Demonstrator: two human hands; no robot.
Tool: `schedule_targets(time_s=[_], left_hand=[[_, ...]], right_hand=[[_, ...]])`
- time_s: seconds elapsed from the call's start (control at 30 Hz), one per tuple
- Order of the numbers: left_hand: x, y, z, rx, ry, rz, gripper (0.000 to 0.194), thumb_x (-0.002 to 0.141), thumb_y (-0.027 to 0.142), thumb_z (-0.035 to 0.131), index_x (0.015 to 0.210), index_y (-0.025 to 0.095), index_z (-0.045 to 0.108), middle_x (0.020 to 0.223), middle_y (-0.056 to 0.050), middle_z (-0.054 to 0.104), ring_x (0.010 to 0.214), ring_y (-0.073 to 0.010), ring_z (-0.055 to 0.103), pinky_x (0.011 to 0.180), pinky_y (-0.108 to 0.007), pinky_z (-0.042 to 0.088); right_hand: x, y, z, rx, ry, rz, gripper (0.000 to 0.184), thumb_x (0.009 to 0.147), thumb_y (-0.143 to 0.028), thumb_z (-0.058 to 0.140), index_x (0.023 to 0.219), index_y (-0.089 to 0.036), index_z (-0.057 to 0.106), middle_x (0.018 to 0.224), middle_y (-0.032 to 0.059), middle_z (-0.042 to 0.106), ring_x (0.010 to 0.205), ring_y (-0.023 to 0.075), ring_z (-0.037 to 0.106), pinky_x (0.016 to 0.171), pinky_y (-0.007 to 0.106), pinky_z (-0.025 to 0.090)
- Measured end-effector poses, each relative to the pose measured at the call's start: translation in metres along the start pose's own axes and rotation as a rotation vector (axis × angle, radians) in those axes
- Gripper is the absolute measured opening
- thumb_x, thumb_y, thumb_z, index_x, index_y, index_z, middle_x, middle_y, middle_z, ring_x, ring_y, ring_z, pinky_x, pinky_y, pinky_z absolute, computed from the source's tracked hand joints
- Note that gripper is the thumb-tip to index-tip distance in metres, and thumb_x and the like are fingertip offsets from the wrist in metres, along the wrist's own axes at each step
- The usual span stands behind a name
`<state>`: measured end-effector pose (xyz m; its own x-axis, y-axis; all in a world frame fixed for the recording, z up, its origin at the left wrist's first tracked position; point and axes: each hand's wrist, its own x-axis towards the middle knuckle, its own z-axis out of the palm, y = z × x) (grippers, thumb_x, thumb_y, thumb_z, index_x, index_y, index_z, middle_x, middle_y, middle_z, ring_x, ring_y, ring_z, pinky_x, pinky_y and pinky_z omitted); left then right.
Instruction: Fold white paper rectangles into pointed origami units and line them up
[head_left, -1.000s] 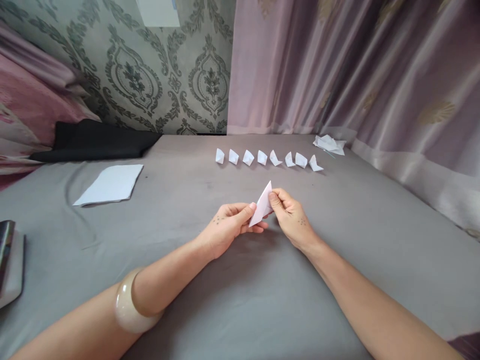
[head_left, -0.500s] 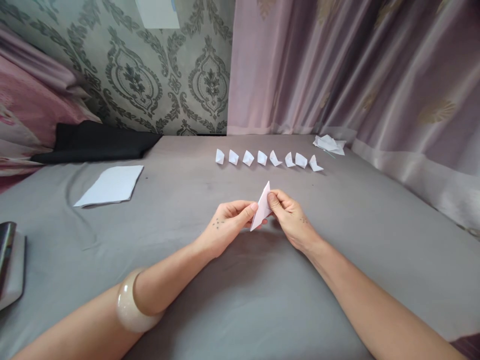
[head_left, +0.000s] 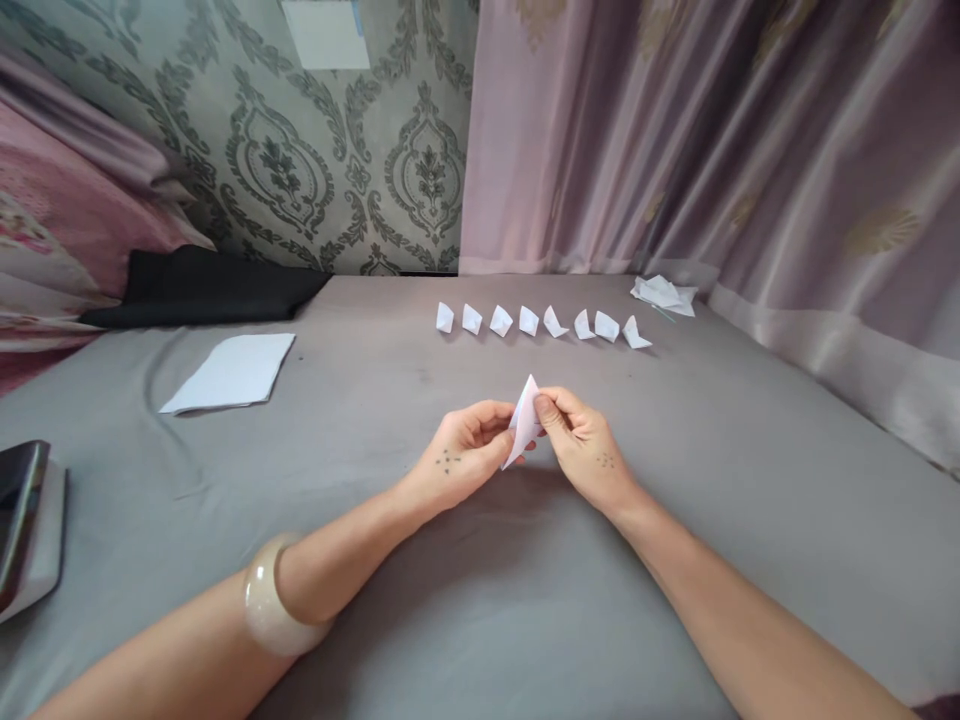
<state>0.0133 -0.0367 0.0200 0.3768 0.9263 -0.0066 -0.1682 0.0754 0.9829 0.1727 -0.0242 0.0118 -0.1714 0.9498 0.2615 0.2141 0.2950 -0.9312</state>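
Observation:
A small piece of folded white paper [head_left: 523, 425] is held up between my two hands, above the grey cloth. My left hand [head_left: 469, 450] grips its lower left edge, with the thumb on the near face and fingers partly hidden behind. On the upper right side, my right hand [head_left: 581, 435] pinches it between thumb and fingers. The paper is tilted, with one point upward, and its layers stand slightly apart at the left edge. Beyond the hands, several small folded paper pieces [head_left: 528, 321] stand in a row.
Grey cloth [head_left: 360, 400] covers the surface. White paper sheets [head_left: 232, 373] lie at left, near a black cloth [head_left: 202, 288]. A dark-topped object [head_left: 22, 520] sits at the left edge. Paper scraps [head_left: 664, 293] lie at far right, by the curtain [head_left: 585, 140].
My left thumb has slid lower along the folded paper, and the paper's left edge has opened a little. The whole view has shifted slightly.

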Motion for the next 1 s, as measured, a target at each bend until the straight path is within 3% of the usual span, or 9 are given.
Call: schedule_targets(time_s=[0.13,0.2,0.33,0.43,0.57,0.67,0.8,0.9,1.0], left_hand=[[0.005,-0.008,-0.005,-0.002,-0.025,0.039,0.034,0.073,0.034,0.073,0.096,0.011,0.063,0.083,-0.007,0.068,0.076,-0.0154,0.063,0.069,-0.026,0.049],[0.006,-0.012,-0.008,0.035,0.004,0.044,0.03,0.074,0.032,0.07,0.094,0.012,0.061,0.079,-0.005,0.066,0.07,-0.0138,0.06,0.063,-0.024,0.047],[0.003,-0.013,-0.011,0.325,0.22,0.154,0.012,0.081,0.021,0.057,0.092,0.016,0.058,0.082,-0.003,0.064,0.068,-0.0119,0.057,0.061,-0.023,0.045],[-0.003,-0.011,-0.008,0.571,0.333,0.221,0.018,0.08,0.014,0.051,0.097,0.019,0.055,0.087,-0.002,0.063,0.071,-0.0117,0.057,0.064,-0.024,0.045],[-0.007,-0.013,-0.005,0.718,0.311,0.297,0.034,0.078,0.008,0.049,0.109,0.021,0.048,0.098,-0.004,0.061,0.078,-0.0129,0.059,0.07,-0.026,0.047],[-0.005,-0.018,-0.006,0.771,0.348,0.384,0.035,0.082,0.01,0.046,0.116,0.02,0.044,0.105,-0.007,0.059,0.084,-0.0143,0.059,0.077,-0.029,0.048],[-0.003,-0.018,-0.009,0.843,0.311,0.463,0.042,0.082,0.007,0.042,0.124,0.014,0.04,0.109,-0.013,0.058,0.097,-0.0193,0.058,0.085,-0.033,0.047],[-0.004,-0.016,-0.01,0.871,0.27,0.449,0.045,0.079,0.005,0.04,0.123,0.014,0.044,0.106,-0.013,0.061,0.097,-0.0206,0.058,0.085,-0.034,0.046],[-0.006,-0.013,-0.009,0.858,0.278,0.387,0.041,0.076,0.005,0.041,0.114,0.017,0.052,0.093,-0.008,0.064,0.082,-0.0178,0.059,0.074,-0.029,0.046]], right_hand=[[-0.004,-0.006,0.003,-0.153,0.002,-0.156,0.025,0.095,-0.038,0.046,0.089,-0.023,0.064,0.091,0.0034,0.059,0.086,0.016,0.058,0.08,0.03,0.047],[-0.008,-0.009,0.006,-0.223,0.005,-0.198,0.022,0.094,-0.038,0.047,0.102,-0.025,0.064,0.105,0.0054,0.06,0.097,0.0181,0.058,0.086,0.033,0.047],[-0.017,-0.012,0.015,-0.365,0.082,-0.198,0.055,0.083,-0.046,0.062,0.131,-0.025,0.045,0.127,0.0109,0.053,0.11,0.024,0.055,0.086,0.038,0.05],[-0.023,-0.016,0.021,-0.478,0.103,-0.175,0.044,0.082,-0.047,0.062,0.116,-0.021,0.052,0.114,0.0114,0.059,0.098,0.0241,0.059,0.076,0.037,0.051],[-0.026,-0.018,0.026,-0.634,0.098,-0.178,0.016,0.09,-0.035,0.052,0.087,-0.02,0.057,0.087,0.0055,0.063,0.072,0.0167,0.06,0.063,0.03,0.045],[-0.026,-0.015,0.027,-0.851,0.149,-0.301,0.019,0.092,-0.023,0.046,0.076,-0.019,0.056,0.073,0.003,0.06,0.061,0.0146,0.055,0.057,0.03,0.039],[-0.027,-0.014,0.028,-1.09,0.168,-0.489,0.022,0.089,-0.011,0.044,0.073,-0.019,0.057,0.072,0.0034,0.06,0.06,0.0153,0.054,0.059,0.031,0.036],[-0.029,-0.019,0.029,-1.163,0.181,-0.548,0.021,0.088,-0.009,0.045,0.073,-0.018,0.057,0.072,0.0041,0.061,0.058,0.0155,0.052,0.059,0.031,0.034],[-0.03,-0.023,0.03,-1.199,0.19,-0.561,0.021,0.089,-0.01,0.046,0.072,-0.018,0.057,0.07,0.0042,0.06,0.056,0.0154,0.051,0.058,0.031,0.033]])
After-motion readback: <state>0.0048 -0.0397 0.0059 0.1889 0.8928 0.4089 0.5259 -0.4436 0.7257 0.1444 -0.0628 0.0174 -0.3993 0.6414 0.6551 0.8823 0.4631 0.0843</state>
